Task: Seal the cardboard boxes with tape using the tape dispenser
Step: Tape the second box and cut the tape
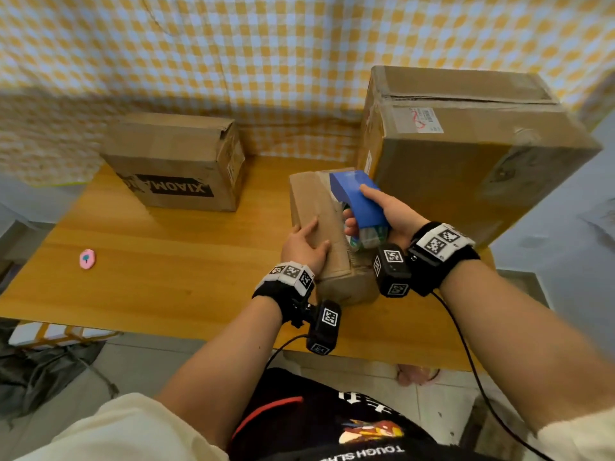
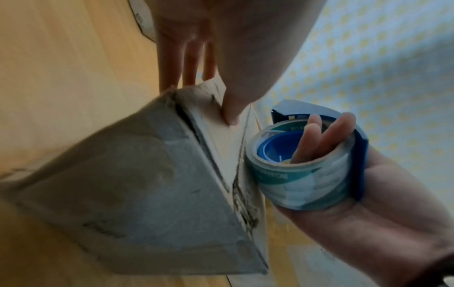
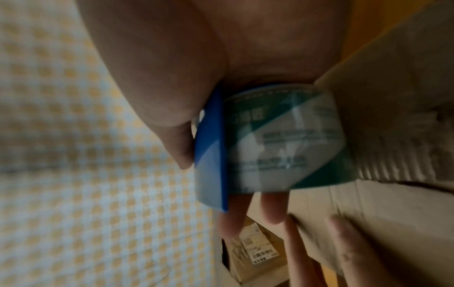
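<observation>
A small cardboard box (image 1: 319,207) lies lengthwise on the wooden table (image 1: 166,261), near its front edge. My left hand (image 1: 304,246) lies flat on the box's top with straight fingers (image 2: 186,64), thumb (image 2: 230,114) near the seam. My right hand (image 1: 382,211) grips a blue tape dispenser (image 1: 357,197) holding a roll of clear tape (image 2: 302,174), fingers (image 2: 317,134) hooked through the roll's core. The dispenser sits over the box's right side, its front towards the far end. In the right wrist view the roll (image 3: 282,141) fills the centre beside the box (image 3: 393,136).
A large cardboard box (image 1: 466,144) stands at the table's back right, close behind the dispenser. A medium box printed XIAOMI (image 1: 176,161) sits at the back left. A small pink round object (image 1: 87,259) lies at the left. A yellow checked cloth (image 1: 233,61) hangs behind.
</observation>
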